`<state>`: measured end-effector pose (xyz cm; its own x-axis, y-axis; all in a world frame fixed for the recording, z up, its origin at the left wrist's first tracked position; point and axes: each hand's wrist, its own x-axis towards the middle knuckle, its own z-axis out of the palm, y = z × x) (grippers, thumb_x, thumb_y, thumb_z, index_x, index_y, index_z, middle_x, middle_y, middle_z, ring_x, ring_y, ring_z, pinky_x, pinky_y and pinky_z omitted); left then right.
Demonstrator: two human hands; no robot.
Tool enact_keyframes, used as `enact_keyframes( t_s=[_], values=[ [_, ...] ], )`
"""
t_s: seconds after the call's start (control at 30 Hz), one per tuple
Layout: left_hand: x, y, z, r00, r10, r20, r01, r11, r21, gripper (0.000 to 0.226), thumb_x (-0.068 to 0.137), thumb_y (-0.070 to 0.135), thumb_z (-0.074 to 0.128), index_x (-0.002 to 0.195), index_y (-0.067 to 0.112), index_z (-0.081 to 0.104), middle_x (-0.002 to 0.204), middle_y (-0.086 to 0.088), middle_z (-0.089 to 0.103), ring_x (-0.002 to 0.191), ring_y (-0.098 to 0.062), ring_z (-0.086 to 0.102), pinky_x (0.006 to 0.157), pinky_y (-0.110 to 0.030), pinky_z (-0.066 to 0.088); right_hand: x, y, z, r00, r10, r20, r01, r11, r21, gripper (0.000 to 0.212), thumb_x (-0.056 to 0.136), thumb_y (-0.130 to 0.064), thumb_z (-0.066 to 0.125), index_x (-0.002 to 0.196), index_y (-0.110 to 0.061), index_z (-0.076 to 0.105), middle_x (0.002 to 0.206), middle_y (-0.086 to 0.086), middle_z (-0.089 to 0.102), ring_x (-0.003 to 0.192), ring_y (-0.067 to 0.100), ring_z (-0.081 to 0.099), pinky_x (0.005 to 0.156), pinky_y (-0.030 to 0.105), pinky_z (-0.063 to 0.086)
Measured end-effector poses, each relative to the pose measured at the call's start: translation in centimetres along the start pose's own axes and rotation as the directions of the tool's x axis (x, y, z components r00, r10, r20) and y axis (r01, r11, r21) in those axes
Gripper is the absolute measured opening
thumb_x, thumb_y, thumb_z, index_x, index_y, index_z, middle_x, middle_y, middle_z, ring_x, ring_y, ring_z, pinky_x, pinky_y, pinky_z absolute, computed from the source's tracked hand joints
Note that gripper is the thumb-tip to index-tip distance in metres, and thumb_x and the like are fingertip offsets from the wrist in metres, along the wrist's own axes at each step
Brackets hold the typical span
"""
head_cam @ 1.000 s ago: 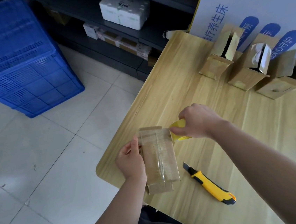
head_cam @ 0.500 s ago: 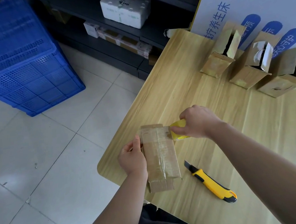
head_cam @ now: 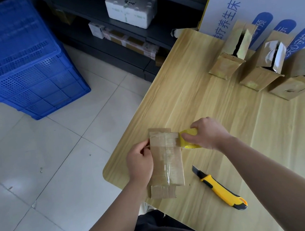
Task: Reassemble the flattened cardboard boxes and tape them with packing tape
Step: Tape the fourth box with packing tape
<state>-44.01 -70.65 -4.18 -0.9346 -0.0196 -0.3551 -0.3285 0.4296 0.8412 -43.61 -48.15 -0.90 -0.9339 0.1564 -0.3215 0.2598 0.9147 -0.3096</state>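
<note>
A small brown cardboard box [head_cam: 169, 162] lies near the wooden table's front-left corner, its top face covered in shiny clear tape. My left hand [head_cam: 140, 162] grips its left side, thumb at the upper edge. My right hand [head_cam: 208, 133] holds a yellow roll of packing tape [head_cam: 188, 139] against the box's upper right edge, with a strip of tape stretched across the box's far end. Flaps stick out at both ends of the box.
A yellow and black utility knife [head_cam: 220, 188] lies on the table [head_cam: 222, 108] right of the box. Three open cardboard boxes [head_cam: 256, 68] stand at the back right against a white sign. A blue crate [head_cam: 19, 59] and dark shelving [head_cam: 130, 33] sit on the tiled floor to the left.
The view has shifted slightly. My left thumb has moved up to the box's upper left edge. The right hand and tape roll stay at the box's upper right.
</note>
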Motion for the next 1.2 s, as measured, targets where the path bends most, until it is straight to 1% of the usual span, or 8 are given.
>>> enact_keyframes(
  t_s=[0.1, 0.2, 0.43, 0.6, 0.77, 0.87, 0.97, 1.2],
  values=[
    [1.3, 1.0, -0.5, 0.993, 0.022, 0.117, -0.032, 0.996, 0.081, 0.034, 0.097, 0.028, 0.051, 0.128, 0.025, 0.062, 0.11, 0.014, 0.068, 0.092, 0.002, 0.062, 0.08, -0.015, 0.051, -1.6, -0.2, 1.3, 0.99, 0.143, -0.015, -0.139, 0.98, 0.143, 0.055, 0.08, -0.063, 0.053, 0.067, -0.01, 0.059, 0.062, 0.003, 0.058, 0.064, 0.024, 0.059, 0.053, 0.032, 0.045],
    [4.4, 2.8, -0.3, 0.971, 0.09, 0.222, -0.152, 0.947, 0.283, 0.039, 0.097, 0.041, 0.048, 0.133, 0.028, 0.057, 0.119, 0.015, 0.065, 0.077, 0.012, 0.052, 0.063, -0.002, 0.034, -3.4, -1.0, 2.8, 0.965, 0.257, -0.041, -0.235, 0.929, 0.287, 0.055, 0.084, -0.062, 0.049, 0.057, -0.014, 0.042, 0.051, -0.001, 0.042, 0.052, 0.021, 0.045, 0.047, 0.029, 0.035],
    [8.4, 3.9, 1.4, 0.91, 0.235, 0.341, -0.397, 0.732, 0.554, 0.041, 0.102, 0.048, 0.027, 0.137, 0.041, 0.049, 0.136, 0.012, 0.056, 0.123, -0.015, 0.052, 0.081, -0.024, 0.034, -5.8, -2.0, 6.2, 0.968, 0.248, 0.028, -0.216, 0.78, 0.587, 0.036, 0.096, -0.042, 0.048, 0.068, -0.02, 0.044, 0.059, -0.005, 0.047, 0.06, 0.019, 0.047, 0.056, 0.029, 0.035],
    [9.5, 3.3, 1.3, 0.886, 0.27, 0.377, -0.454, 0.668, 0.589, 0.041, 0.101, 0.05, 0.025, 0.138, 0.046, 0.044, 0.13, 0.008, 0.06, 0.117, -0.02, 0.054, 0.085, -0.032, 0.041, -6.2, -1.5, 8.1, 0.944, 0.304, 0.129, -0.312, 0.693, 0.65, 0.042, 0.096, -0.047, 0.048, 0.077, -0.01, 0.047, 0.066, 0.0, 0.049, 0.069, 0.024, 0.048, 0.063, 0.034, 0.035],
    [8.9, 3.8, 0.9, 0.716, 0.565, 0.409, -0.696, 0.537, 0.477, 0.031, 0.099, 0.028, 0.05, 0.128, 0.026, 0.061, 0.125, 0.003, 0.059, 0.113, -0.029, 0.052, 0.091, -0.038, 0.037, -6.9, -0.9, 8.0, 0.941, 0.328, 0.083, -0.268, 0.574, 0.774, 0.026, 0.099, -0.034, 0.049, 0.084, -0.015, 0.058, 0.073, -0.006, 0.054, 0.069, 0.01, 0.049, 0.064, 0.027, 0.038],
    [8.5, 3.8, 0.3, 0.656, 0.511, 0.555, -0.74, 0.292, 0.606, 0.06, 0.091, 0.062, 0.042, 0.139, 0.028, 0.05, 0.133, 0.006, 0.053, 0.119, -0.024, 0.047, 0.099, -0.038, 0.027, -7.2, -0.7, 8.3, 0.937, 0.347, 0.047, -0.241, 0.542, 0.805, 0.022, 0.1, -0.025, 0.047, 0.082, -0.02, 0.058, 0.073, -0.01, 0.055, 0.07, 0.008, 0.049, 0.066, 0.026, 0.039],
    [7.9, 4.1, 0.7, 0.676, 0.469, 0.568, -0.684, 0.112, 0.721, 0.08, 0.084, 0.076, 0.022, 0.148, 0.029, 0.033, 0.142, 0.007, 0.045, 0.124, -0.02, 0.04, 0.098, -0.036, 0.019, -7.2, -0.8, 8.8, 0.93, 0.367, 0.027, -0.233, 0.53, 0.815, 0.02, 0.099, -0.024, 0.048, 0.082, -0.022, 0.058, 0.074, -0.009, 0.056, 0.069, 0.007, 0.049, 0.066, 0.023, 0.039],
    [6.7, 2.7, 1.5, 0.707, 0.361, 0.608, -0.693, 0.183, 0.697, 0.088, 0.088, 0.072, 0.007, 0.154, 0.014, -0.004, 0.158, -0.009, 0.013, 0.139, -0.029, 0.024, 0.113, -0.042, 0.019, -8.1, -1.2, 9.9, 0.923, 0.386, -0.001, -0.214, 0.513, 0.831, 0.019, 0.098, -0.031, 0.05, 0.082, -0.027, 0.059, 0.075, -0.001, 0.061, 0.068, 0.008, 0.051, 0.064, 0.025, 0.042]
  ],
)
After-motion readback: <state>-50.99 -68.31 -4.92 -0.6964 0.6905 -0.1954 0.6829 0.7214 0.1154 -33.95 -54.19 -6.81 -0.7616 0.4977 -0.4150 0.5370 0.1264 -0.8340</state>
